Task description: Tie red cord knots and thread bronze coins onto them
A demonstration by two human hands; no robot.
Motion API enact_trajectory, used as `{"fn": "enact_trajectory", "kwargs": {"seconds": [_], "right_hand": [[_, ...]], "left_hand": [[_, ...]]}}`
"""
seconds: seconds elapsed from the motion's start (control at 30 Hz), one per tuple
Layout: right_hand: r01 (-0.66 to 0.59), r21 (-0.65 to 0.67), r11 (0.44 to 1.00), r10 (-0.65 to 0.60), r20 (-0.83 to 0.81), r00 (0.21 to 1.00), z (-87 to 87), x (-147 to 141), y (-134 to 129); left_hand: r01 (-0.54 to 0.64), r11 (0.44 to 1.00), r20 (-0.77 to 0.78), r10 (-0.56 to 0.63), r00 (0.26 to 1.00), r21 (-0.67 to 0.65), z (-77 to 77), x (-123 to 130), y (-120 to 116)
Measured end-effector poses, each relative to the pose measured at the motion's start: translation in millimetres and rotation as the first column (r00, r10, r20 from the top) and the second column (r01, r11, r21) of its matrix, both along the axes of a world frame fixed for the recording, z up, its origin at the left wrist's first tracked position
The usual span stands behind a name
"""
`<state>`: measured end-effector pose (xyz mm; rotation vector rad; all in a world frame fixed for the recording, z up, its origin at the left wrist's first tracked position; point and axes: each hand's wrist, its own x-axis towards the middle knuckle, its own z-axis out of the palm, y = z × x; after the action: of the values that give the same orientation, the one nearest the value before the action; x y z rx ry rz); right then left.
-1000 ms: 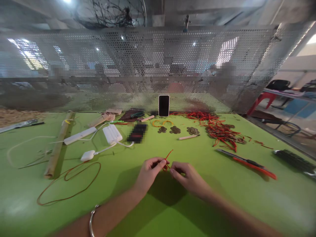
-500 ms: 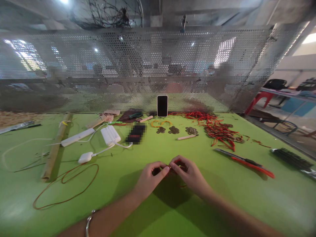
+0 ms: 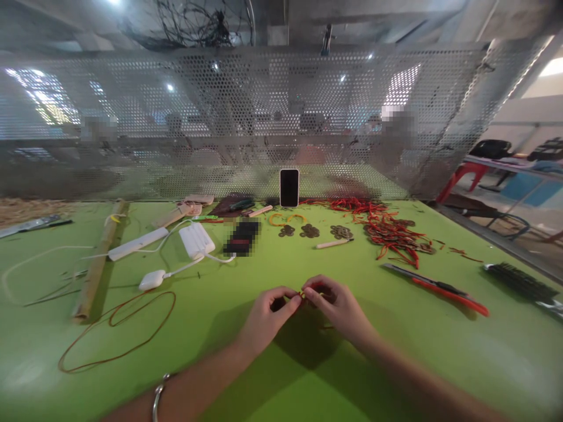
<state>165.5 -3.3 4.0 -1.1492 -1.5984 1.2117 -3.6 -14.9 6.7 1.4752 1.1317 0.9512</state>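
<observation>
1. Just below the centre of the frame, above a green tabletop (image 3: 360,269), two bare hands meet almost fingertip to fingertip.
2. The left hand (image 3: 269,313), thumb and forefinger closed together, pinches a small red cord (image 3: 301,295), mostly hidden by the fingers.
3. The right hand (image 3: 335,305) pinches at the same spot from the right, its thumb and forefinger nearly closed.
4. The step in hand appears to be fine fingertip work on the cord, perhaps knotting; whether a knot has formed is too small to tell.
5. The next move seems to call for a steady left pinch and a gentle, precise right-hand pull.
6. Right of centre, farther back, lie small piles of coins (image 3: 309,231) and a red tangle of cord (image 3: 389,235); an orange-handled knife (image 3: 435,288) rests nearer.
</observation>
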Motion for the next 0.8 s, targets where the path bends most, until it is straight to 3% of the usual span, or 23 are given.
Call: {"fn": "enact_trajectory", "kwargs": {"seconds": [0.13,0.47,0.63,0.8], "right_hand": [[-0.01,-0.027,1.0,0.01,-0.002,1.0,-0.4,-0.7,0.8],[0.055,0.094,0.994,-0.058,0.035,0.998,2.1,0.9,1.1],[0.044,0.049,0.998,-0.043,-0.021,0.999,-3.4,2.4,4.5],[-0.012,0.017,1.0,0.012,0.025,1.0,-4.1,1.8,4.2]], "left_hand": [[-0.002,1.0,-0.002,0.002,1.0,-0.008,2.2,0.3,0.4],[0.048,0.999,-0.05,-0.046,0.998,0.023,9.1,0.7,-1.7],[0.037,0.999,-0.048,-0.036,0.998,0.01,4.8,0.3,-1.8],[-0.008,0.999,-0.005,0.008,1.0,-0.033,-0.7,-0.2,-2.0]]}}
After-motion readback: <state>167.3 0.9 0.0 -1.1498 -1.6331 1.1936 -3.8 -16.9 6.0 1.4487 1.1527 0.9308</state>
